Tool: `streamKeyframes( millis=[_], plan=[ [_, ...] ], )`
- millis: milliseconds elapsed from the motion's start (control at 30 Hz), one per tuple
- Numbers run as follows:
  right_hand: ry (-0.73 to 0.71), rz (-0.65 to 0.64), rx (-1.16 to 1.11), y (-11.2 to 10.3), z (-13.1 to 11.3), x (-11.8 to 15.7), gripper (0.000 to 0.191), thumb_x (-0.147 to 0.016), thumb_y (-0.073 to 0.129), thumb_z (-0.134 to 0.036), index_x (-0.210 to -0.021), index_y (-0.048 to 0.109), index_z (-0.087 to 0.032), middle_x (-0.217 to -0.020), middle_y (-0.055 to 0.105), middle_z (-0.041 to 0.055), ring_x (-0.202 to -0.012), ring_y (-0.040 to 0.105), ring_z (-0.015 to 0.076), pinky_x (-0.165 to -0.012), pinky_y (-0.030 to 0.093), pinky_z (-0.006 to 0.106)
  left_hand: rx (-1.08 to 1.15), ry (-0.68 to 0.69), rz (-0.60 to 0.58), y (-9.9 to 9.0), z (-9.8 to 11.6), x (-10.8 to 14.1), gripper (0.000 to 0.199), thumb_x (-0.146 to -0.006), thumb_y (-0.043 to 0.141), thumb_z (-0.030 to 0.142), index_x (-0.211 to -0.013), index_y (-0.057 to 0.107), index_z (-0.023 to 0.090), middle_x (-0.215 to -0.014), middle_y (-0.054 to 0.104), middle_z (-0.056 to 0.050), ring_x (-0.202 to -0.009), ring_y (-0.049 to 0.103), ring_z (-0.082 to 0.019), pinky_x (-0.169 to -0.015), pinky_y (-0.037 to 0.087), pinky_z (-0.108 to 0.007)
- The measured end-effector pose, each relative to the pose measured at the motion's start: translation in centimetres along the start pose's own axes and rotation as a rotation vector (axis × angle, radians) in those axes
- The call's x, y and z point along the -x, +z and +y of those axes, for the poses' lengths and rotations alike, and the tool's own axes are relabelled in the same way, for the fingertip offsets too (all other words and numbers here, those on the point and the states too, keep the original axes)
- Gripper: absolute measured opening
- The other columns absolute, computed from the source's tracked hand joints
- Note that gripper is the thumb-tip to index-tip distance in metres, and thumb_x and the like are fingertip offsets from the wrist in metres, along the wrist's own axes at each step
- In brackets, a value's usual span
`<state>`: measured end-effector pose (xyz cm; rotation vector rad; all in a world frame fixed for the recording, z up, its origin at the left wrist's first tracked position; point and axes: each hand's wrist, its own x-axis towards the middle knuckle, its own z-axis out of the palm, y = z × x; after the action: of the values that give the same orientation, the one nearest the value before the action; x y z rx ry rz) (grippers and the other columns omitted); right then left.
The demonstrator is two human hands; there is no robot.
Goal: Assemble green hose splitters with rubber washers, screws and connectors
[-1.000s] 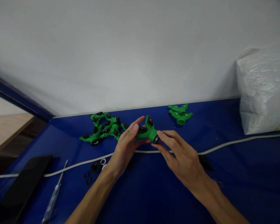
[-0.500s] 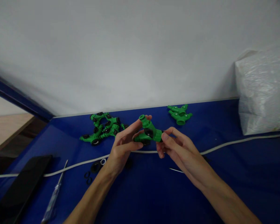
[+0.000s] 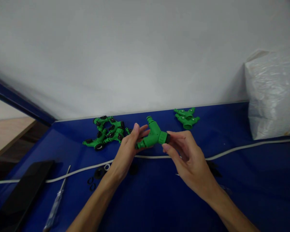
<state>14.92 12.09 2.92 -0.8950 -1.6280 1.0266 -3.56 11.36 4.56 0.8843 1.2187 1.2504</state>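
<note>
A green Y-shaped hose splitter (image 3: 155, 133) is held up over the blue table, its smooth side without knobs facing me. My right hand (image 3: 187, 153) pinches its black-ringed end between thumb and fingers. Beside the two branches is my left hand (image 3: 131, 141), thumb raised off the splitter and fingers stretched out behind it. The lower left branch lies against those fingers. Several green splitters with black knobs (image 3: 116, 129) are grouped at the back left. Farther right, green splitter bodies (image 3: 187, 119) without visible black knobs lie near the wall.
A white cable (image 3: 232, 151) crosses the blue table (image 3: 154, 199). To the left are a black flat object (image 3: 24, 193), a clear-handled screwdriver (image 3: 55, 204) and black rings (image 3: 91, 183). A plastic-wrapped package (image 3: 273, 96) stands at the right, against the wall.
The splitter has been turned over, so its black knob no longer faces me. My left thumb has lifted off it. My right hand has rotated while keeping hold of the ringed end.
</note>
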Motion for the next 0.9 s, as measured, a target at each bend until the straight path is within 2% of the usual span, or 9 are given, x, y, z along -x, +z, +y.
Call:
streamKeyframes(
  millis=[67,167,333,433,500,600,700,800,900],
  plan=[
    [-0.069,-0.050,0.096,-0.1,0.2,0.3,0.025,-0.100,0.064,-0.030,-0.124,0.057,-0.031,-0.111,0.068,0.0008,-0.099,0.068,0.0146,-0.089,0.054,0.028,-0.021,0.038,-0.097,0.1,0.2,0.3,0.060,-0.091,0.067,0.062,-0.132,0.070,0.018,-0.139,0.068,-0.015,-0.131,0.061,-0.035,-0.110,0.048,-0.044],
    [-0.048,-0.069,0.095,-0.2,-0.1,0.3,0.020,-0.100,0.062,-0.034,-0.119,0.058,-0.028,-0.101,0.068,0.0007,-0.089,0.067,0.0138,-0.078,0.053,0.026,-0.014,0.164,-0.197,0.1,0.5,0.6,0.048,-0.088,0.078,0.040,-0.133,0.069,0.025,-0.139,0.068,-0.009,-0.130,0.062,-0.031,-0.109,0.048,-0.039],
    [0.211,-0.109,-0.248,-0.4,-1.3,-0.4,0.026,-0.099,0.062,-0.047,-0.096,0.053,-0.023,-0.071,0.059,-0.0043,-0.062,0.056,0.0093,-0.059,0.046,0.021,-0.014,0.313,-0.270,-0.6,0.4,0.6,0.032,-0.086,0.081,0.023,-0.117,0.075,0.027,-0.144,0.065,-0.007,-0.134,0.058,-0.029,-0.110,0.046,-0.038],
    [0.362,-0.148,-0.409,-0.5,-1.4,-0.8,0.032,-0.099,0.062,-0.051,-0.091,0.052,-0.021,-0.065,0.058,-0.0052,-0.058,0.052,0.0078,-0.055,0.041,0.020,-0.095,0.372,-0.264,-0.8,0.4,0.4,0.031,-0.083,0.082,0.021,-0.114,0.078,0.027,-0.151,0.058,-0.007,-0.142,0.050,-0.031,-0.116,0.041,-0.040],
    [0.356,-0.113,-0.413,-0.5,-1.1,-0.8,0.031,-0.099,0.062,-0.050,-0.091,0.052,-0.022,-0.066,0.060,-0.0048,-0.059,0.053,0.0079,-0.055,0.042,0.020,-0.104,0.363,-0.230,-0.7,0.5,0.4,0.038,-0.085,0.081,0.023,-0.122,0.077,0.028,-0.156,0.054,-0.006,-0.144,0.048,-0.032,-0.119,0.038,-0.042],
    [0.148,0.040,-0.240,-0.4,-0.4,-0.5,0.020,-0.099,0.064,-0.040,-0.104,0.053,-0.024,-0.081,0.065,-0.0023,-0.069,0.062,0.0105,-0.065,0.052,0.023,-0.028,0.293,-0.122,-0.5,0.6,0.5,0.045,-0.090,0.076,0.030,-0.134,0.070,0.030,-0.155,0.056,-0.005,-0.146,0.047,-0.030,-0.120,0.036,-0.041],
    [-0.191,0.136,0.060,-0.3,0.3,-0.3,0.027,-0.099,0.063,-0.023,-0.123,0.051,-0.027,-0.104,0.066,0.0036,-0.092,0.069,0.0150,-0.081,0.059,0.030,0.047,0.176,-0.028,-0.3,0.8,0.5,0.046,-0.096,0.064,0.051,-0.132,0.071,0.024,-0.145,0.064,-0.009,-0.138,0.055,-0.031,-0.106,0.052,-0.039],
    [-0.491,0.045,0.346,-0.5,0.7,-0.3,0.042,-0.097,0.060,-0.009,-0.133,0.049,-0.029,-0.115,0.063,0.0075,-0.104,0.069,0.0180,-0.087,0.061,0.032,0.039,0.003,-0.078,-0.3,1.1,0.5,0.072,-0.092,0.049,0.075,-0.129,0.072,0.018,-0.130,0.071,-0.017,-0.112,0.070,-0.033,-0.069,0.063,-0.033],
    [-0.618,-0.084,0.535,-0.7,0.9,-0.3,0.048,-0.098,0.054,-0.004,-0.139,0.046,-0.028,-0.120,0.063,0.0104,-0.109,0.068,0.0194,-0.091,0.061,0.034,-0.004,-0.047,-0.167,-0.1,1.1,0.8,0.080,-0.087,0.049,0.081,-0.131,0.068,0.018,-0.112,0.074,-0.015,-0.079,0.072,-0.025,-0.044,0.051,-0.023]
  ],
)
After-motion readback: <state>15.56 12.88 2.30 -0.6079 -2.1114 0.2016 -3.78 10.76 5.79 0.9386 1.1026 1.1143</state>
